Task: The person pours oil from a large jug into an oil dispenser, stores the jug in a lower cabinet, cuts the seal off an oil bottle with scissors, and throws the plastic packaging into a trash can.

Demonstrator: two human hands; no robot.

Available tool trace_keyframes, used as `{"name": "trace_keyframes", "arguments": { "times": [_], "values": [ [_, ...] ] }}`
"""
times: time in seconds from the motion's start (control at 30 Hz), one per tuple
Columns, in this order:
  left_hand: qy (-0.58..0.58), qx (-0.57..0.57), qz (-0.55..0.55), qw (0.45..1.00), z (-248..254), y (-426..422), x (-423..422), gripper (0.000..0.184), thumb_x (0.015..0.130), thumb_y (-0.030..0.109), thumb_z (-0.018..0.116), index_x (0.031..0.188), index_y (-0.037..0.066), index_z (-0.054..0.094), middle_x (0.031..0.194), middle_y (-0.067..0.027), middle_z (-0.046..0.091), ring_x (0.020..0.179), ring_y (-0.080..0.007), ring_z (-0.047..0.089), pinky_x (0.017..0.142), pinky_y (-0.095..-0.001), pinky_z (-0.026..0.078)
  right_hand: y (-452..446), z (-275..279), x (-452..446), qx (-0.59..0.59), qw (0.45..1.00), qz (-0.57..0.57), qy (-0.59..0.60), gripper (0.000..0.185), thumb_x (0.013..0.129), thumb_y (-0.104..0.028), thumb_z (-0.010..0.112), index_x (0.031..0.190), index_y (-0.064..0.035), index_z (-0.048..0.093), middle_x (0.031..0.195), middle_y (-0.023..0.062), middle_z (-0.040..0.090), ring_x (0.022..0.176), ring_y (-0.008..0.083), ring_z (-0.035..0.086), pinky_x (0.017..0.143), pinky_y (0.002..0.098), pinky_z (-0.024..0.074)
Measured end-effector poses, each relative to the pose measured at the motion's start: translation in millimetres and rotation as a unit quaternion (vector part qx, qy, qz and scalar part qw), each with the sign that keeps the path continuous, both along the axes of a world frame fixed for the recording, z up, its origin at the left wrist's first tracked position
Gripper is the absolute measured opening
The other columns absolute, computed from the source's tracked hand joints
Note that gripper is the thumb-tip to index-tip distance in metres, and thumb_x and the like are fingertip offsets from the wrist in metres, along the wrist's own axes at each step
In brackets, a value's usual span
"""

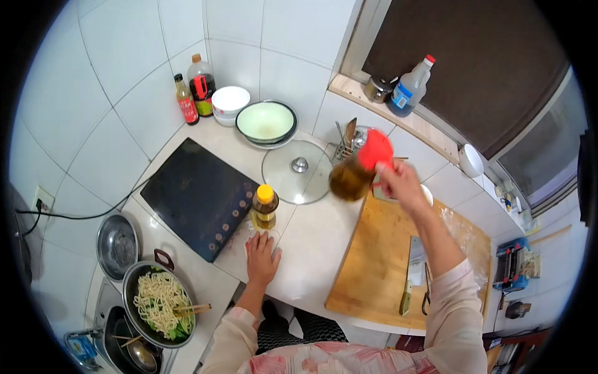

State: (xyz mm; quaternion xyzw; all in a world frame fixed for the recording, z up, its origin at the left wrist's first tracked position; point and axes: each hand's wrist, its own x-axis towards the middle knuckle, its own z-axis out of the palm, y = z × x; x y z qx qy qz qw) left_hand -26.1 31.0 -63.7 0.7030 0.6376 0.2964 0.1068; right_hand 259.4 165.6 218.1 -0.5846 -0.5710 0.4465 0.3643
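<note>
White countertop (311,255) is stretching beneath a red-topped container (349,179) the right hand (402,186) is clutching, where slipping fingers might spill it, left hand (262,258) lying open.

Standing btl (265,216) btwn cooktop (193,193) & board (367,268); knife (412,271) on board; noodles (159,303) in pan (129,310), near-L of cooktop.

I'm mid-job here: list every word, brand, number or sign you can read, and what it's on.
None reads clearly enough to quote.
Small bottle, red label: too small.
Dark bottle, red and green labels: too small.
Sill bottle, blue label: too small.
Black cooktop, button marks: too small.
Red-topped container in the right hand: blurred, no wording discernible.
</note>
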Motion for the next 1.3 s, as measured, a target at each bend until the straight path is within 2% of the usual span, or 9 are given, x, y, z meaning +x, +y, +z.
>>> {"name": "trace_keyframes", "arguments": {
  "times": [0.43, 0.5, 0.7, 0.8, 0.93, 1.0, 1.13, 1.2, 1.3],
  "values": [
    [0.013, -0.004, -0.011, 1.000, 4, 9, -1, 0.045, 0.079, 0.028, 0.067, 0.114, 0.001, 0.060, 0.132, -0.0163, 0.050, 0.126, -0.0385, 0.041, 0.109, -0.0551, 0.025, 242, 54, -15, 0.157, 0.977, -0.142, 0.026, 0.028, 0.091, -0.035, 0.063, 0.077, -0.0123, 0.052, 0.062, -0.0024, 0.049, 0.044, 0.0078, 0.042, 0.039, 0.0233, 0.0301],
    [-0.001, -0.043, -0.014, 0.999, 4, 6, -1, 0.045, 0.080, 0.029, 0.065, 0.116, 0.003, 0.058, 0.134, -0.0150, 0.047, 0.131, -0.0378, 0.035, 0.110, -0.0566, 0.022, 259, 49, -18, 0.169, 0.968, -0.184, -0.019, 0.035, 0.087, -0.035, 0.066, 0.073, -0.0042, 0.057, 0.062, 0.0025, 0.054, 0.043, 0.0133, 0.048, 0.043, 0.0303, 0.0393],
    [0.013, -0.060, -0.011, 0.998, 4, 6, -1, 0.047, 0.079, 0.032, 0.066, 0.116, 0.003, 0.058, 0.136, -0.0150, 0.046, 0.133, -0.0377, 0.033, 0.111, -0.0566, 0.021, 293, 43, -23, 0.152, 0.966, -0.197, -0.075, 0.037, 0.085, -0.037, 0.066, 0.074, -0.0021, 0.060, 0.064, 0.0050, 0.057, 0.046, 0.0155, 0.052, 0.046, 0.0326, 0.0429],
    [0.007, -0.065, -0.015, 0.998, 7, 7, -2, 0.047, 0.083, 0.036, 0.063, 0.118, 0.004, 0.059, 0.136, -0.0153, 0.047, 0.131, -0.0376, 0.036, 0.110, -0.0557, 0.022, 309, 41, -20, 0.158, 0.971, -0.174, -0.053, 0.030, 0.089, -0.036, 0.064, 0.077, -0.0098, 0.055, 0.062, -0.0009, 0.050, 0.041, 0.0095, 0.042, 0.037, 0.0260, 0.0309],
    [0.013, -0.076, -0.010, 0.997, 4, 9, -1, 0.048, 0.081, 0.036, 0.065, 0.117, 0.005, 0.060, 0.135, -0.0151, 0.048, 0.130, -0.0383, 0.036, 0.109, -0.0573, 0.022, 320, 43, -16, 0.165, 0.970, -0.171, -0.047, 0.030, 0.089, -0.036, 0.064, 0.077, -0.0096, 0.055, 0.062, 0.0003, 0.051, 0.041, 0.0096, 0.042, 0.037, 0.0265, 0.0318],
    [0.003, -0.061, -0.015, 0.998, 3, 7, -1, 0.048, 0.080, 0.036, 0.066, 0.116, 0.005, 0.060, 0.135, -0.0147, 0.048, 0.130, -0.0386, 0.037, 0.109, -0.0583, 0.022, 322, 44, -11, 0.168, 0.975, -0.142, -0.039, 0.033, 0.087, -0.034, 0.065, 0.082, -0.0010, 0.061, 0.063, 0.0052, 0.057, 0.045, 0.0164, 0.053, 0.047, 0.0329, 0.0454],
    [0.008, -0.048, -0.016, 0.999, 10, 8, -1, 0.047, 0.079, 0.033, 0.068, 0.115, 0.004, 0.059, 0.134, -0.0149, 0.048, 0.128, -0.0386, 0.038, 0.108, -0.0582, 0.023, 317, 36, -1, 0.161, 0.974, -0.142, -0.073, 0.030, 0.087, -0.031, 0.065, 0.091, -0.0008, 0.062, 0.072, 0.0076, 0.062, 0.058, 0.0188, 0.060, 0.056, 0.0326, 0.0492],
    [0.012, 0.000, -0.015, 1.000, 8, 6, -1, 0.046, 0.078, 0.031, 0.069, 0.114, 0.003, 0.059, 0.132, -0.0149, 0.049, 0.127, -0.0383, 0.039, 0.108, -0.0565, 0.024, 304, 15, 5, 0.447, 0.842, -0.219, -0.206, 0.029, 0.087, -0.028, 0.065, 0.096, -0.0008, 0.063, 0.086, 0.0109, 0.065, 0.077, 0.0215, 0.064, 0.067, 0.0329, 0.0505],
    [0.004, -0.008, -0.015, 1.000, 8, 8, -1, 0.047, 0.078, 0.030, 0.070, 0.115, 0.002, 0.059, 0.132, -0.0151, 0.049, 0.126, -0.0376, 0.040, 0.108, -0.0551, 0.026, 222, -15, -10, 0.430, 0.886, -0.120, -0.123, 0.024, 0.088, -0.018, 0.063, 0.104, -0.0010, 0.060, 0.097, 0.0141, 0.065, 0.087, 0.0220, 0.063, 0.075, 0.0320, 0.0496]
  ]
}}
